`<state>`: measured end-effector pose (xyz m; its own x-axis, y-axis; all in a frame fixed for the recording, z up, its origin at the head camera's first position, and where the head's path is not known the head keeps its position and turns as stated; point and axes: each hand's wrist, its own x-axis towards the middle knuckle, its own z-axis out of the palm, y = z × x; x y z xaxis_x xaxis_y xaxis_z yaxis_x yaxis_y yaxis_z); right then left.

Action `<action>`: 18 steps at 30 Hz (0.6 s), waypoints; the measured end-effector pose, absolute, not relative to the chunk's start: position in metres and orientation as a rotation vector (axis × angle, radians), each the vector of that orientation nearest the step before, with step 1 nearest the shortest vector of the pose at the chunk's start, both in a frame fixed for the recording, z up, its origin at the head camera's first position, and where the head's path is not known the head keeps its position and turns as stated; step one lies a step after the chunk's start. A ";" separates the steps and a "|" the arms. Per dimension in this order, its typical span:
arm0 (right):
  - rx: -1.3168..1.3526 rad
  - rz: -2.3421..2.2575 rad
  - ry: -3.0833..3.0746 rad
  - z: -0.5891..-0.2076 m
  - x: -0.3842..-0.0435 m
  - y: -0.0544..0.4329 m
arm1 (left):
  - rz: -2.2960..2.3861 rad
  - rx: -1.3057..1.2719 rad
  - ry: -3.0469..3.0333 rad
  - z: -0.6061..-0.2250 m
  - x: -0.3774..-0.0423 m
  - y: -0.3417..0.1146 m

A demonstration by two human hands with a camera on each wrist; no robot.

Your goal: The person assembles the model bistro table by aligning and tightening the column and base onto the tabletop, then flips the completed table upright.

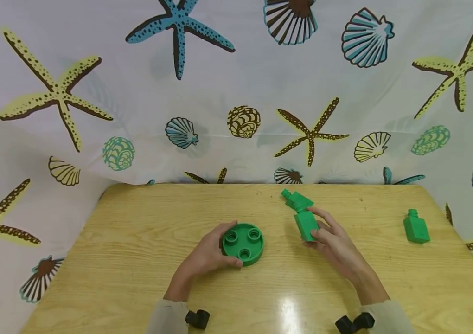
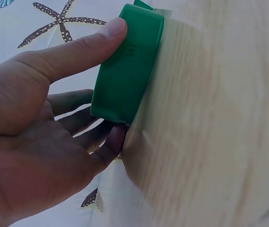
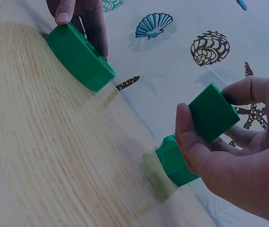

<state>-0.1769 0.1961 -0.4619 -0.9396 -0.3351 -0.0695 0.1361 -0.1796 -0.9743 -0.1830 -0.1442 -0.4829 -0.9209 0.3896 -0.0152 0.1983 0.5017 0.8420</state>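
Note:
My left hand (image 1: 208,256) grips a round green dish (image 1: 243,244) by its left side, thumb at the near rim and fingers round the far one. Three ring-shaped sockets rise from the dish floor. In the left wrist view, the dish's side wall (image 2: 125,71) bears a small raised number, close to the tabletop. My right hand (image 1: 338,253) pinches a small green toy bottle (image 1: 306,226) between thumb and fingers, its neck pointing away from me. The right wrist view shows the bottle's square base (image 3: 213,113). Just behind lies a second green bottle (image 1: 293,199), partly overlapped by the held one.
Another green bottle (image 1: 417,230) stands at the right side of the wooden table (image 1: 136,260). Behind the table's far edge hangs a white cloth (image 1: 215,93) printed with starfish and shells, and it continues along both sides.

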 end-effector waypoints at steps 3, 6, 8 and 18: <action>-0.184 -2.197 1.816 -0.463 -0.176 0.197 | 1.386 0.549 2.541 -0.482 -0.181 -0.142; -0.118 -2.213 1.826 -0.464 -0.175 0.199 | 1.365 0.614 2.524 -0.482 -0.180 -0.137; -0.092 -2.226 1.813 -0.465 -0.176 0.199 | 1.356 0.639 2.511 -0.482 -0.180 -0.134; -0.195 -2.252 1.599 -0.468 -0.179 0.198 | 1.384 0.623 2.513 -0.478 -0.183 -0.127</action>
<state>-0.1790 0.1978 -0.4681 -0.9220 -0.3742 -0.0995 0.2173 -0.2872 -0.9329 -0.1825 -0.1272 -0.4784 -0.8897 0.4560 0.0230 0.2631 0.4708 0.8421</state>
